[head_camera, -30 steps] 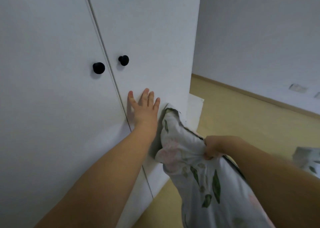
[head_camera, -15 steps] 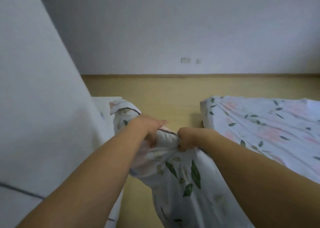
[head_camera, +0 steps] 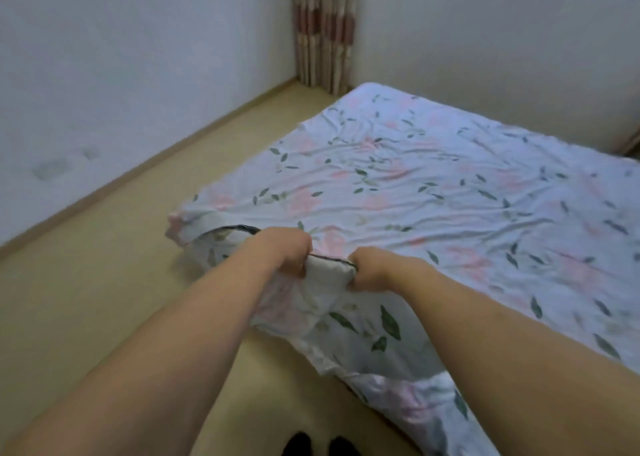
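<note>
A floral pillowcase (head_camera: 332, 313), white with pink flowers and green leaves and a dark-edged opening, hangs in front of me over the near corner of the bed. My left hand (head_camera: 285, 251) grips its open edge on the left. My right hand (head_camera: 372, 268) grips the same edge on the right, a short gap between the fists. A matching floral sheet (head_camera: 433, 192) covers the bed beyond and to the right.
Beige floor (head_camera: 114, 258) runs along the bed's left side up to a white wall with a wooden skirting board. A striped curtain (head_camera: 323, 29) hangs in the far corner. My dark-socked feet (head_camera: 318, 445) show at the bottom edge.
A second ago my left hand pressed flat on a wardrobe door; it then took hold of the pillowcase edge. I have turned right from the wardrobe, and the bed now fills the view.
</note>
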`<move>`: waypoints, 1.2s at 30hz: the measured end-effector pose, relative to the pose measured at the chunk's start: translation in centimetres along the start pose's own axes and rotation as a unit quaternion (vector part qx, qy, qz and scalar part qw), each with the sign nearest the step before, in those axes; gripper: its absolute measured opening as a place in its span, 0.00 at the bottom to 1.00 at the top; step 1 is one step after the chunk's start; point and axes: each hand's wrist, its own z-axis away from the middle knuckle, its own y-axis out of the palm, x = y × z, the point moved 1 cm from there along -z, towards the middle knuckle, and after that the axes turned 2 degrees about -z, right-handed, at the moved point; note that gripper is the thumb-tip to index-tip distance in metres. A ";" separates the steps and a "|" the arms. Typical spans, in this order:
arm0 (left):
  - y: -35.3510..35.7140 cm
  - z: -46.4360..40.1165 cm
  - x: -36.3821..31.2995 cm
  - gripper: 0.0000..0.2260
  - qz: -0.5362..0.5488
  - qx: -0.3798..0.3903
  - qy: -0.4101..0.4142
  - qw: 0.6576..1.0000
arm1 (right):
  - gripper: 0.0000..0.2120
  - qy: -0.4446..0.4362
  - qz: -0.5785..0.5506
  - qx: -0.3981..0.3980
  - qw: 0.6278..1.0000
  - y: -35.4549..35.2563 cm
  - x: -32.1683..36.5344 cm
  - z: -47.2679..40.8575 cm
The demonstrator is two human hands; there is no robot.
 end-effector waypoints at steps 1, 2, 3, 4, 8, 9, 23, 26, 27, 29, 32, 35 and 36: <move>-1.3 -2.1 -1.9 0.07 -0.031 -0.001 0.047 0.998 | 0.09 0.045 -0.034 -0.023 0.998 0.0 -2.2 1.3; -2.3 -3.5 -3.5 0.07 -0.053 -0.008 0.081 0.995 | 0.10 0.076 -0.059 -0.043 0.994 0.0 -3.6 2.5; -3.3 -4.7 -5.3 0.07 -0.076 -0.012 0.120 0.990 | 0.10 0.112 -0.085 -0.060 0.988 0.1 -5.1 4.0; -4.2 -5.6 -7.3 0.06 -0.097 -0.012 0.156 0.983 | 0.07 0.141 -0.107 -0.076 0.981 0.4 -6.4 5.4; -7.4 -6.9 -18.2 0.03 -0.190 -0.039 0.325 0.926 | 0.10 0.267 -0.197 -0.166 0.929 2.3 -11.7 14.3; -7.7 -6.6 -21.0 0.02 -0.210 -0.053 0.359 0.908 | 0.11 0.294 -0.219 -0.188 0.911 3.1 -12.7 16.8; -3.6 2.4 -57.0 0.06 -0.420 -0.115 0.551 0.712 | 0.19 0.495 -0.421 -0.274 0.709 19.5 -24.1 43.1; -3.6 1.4 -60.1 0.08 -0.437 -0.102 0.545 0.709 | 0.25 0.527 -0.428 -0.244 0.693 21.8 -26.5 45.4; -3.6 0.9 -62.2 0.09 -0.442 -0.098 0.547 0.704 | 0.27 0.538 -0.435 -0.243 0.679 22.7 -27.8 46.3; -4.1 -0.1 -65.4 0.10 -0.458 -0.088 0.544 0.698 | 0.30 0.546 -0.431 -0.249 0.674 23.9 -30.1 46.9; -5.4 -2.7 -70.1 0.11 -0.483 -0.064 0.526 0.697 | 0.31 0.541 -0.444 -0.276 0.658 25.3 -34.1 46.9; -7.7 -5.8 -75.3 0.14 -0.514 -0.057 0.503 0.693 | 0.27 0.500 -0.519 -0.316 0.617 24.9 -38.7 46.6; -8.3 -6.5 -76.5 0.16 -0.529 -0.056 0.495 0.687 | 0.27 0.491 -0.533 -0.320 0.610 24.5 -39.8 46.6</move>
